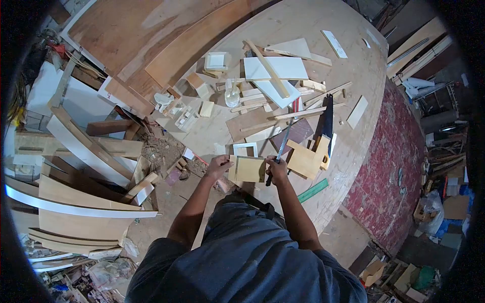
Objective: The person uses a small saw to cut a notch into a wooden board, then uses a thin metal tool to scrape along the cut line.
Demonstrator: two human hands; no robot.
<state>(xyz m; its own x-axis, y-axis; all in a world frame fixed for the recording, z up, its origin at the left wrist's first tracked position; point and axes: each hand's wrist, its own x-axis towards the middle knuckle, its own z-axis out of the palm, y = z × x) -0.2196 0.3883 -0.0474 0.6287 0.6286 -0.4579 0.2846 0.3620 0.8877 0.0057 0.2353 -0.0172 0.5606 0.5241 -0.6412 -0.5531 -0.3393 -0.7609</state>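
In front of my body, my left hand [219,166] is closed on the left edge of a small pale wooden panel [250,169] with a narrow strip along its left side. My right hand [276,170] is at the panel's right edge, its fingers closed around a slim tool [284,142] with a black lower end and a long narrow blade-like shaft pointing away from me. Just beyond the panel lies a small white frame [245,149]. Right of my right hand are a pale wood board [305,160] and a handsaw [327,118] with a dark blade.
White boards [275,68] and wood strips are piled toward the far side of the worktable [323,202]. A plastic cup [232,94] stands left of them, near small wood blocks [206,108]. A green strip [313,190] lies near the front. Curved panels [83,199] crowd the left.
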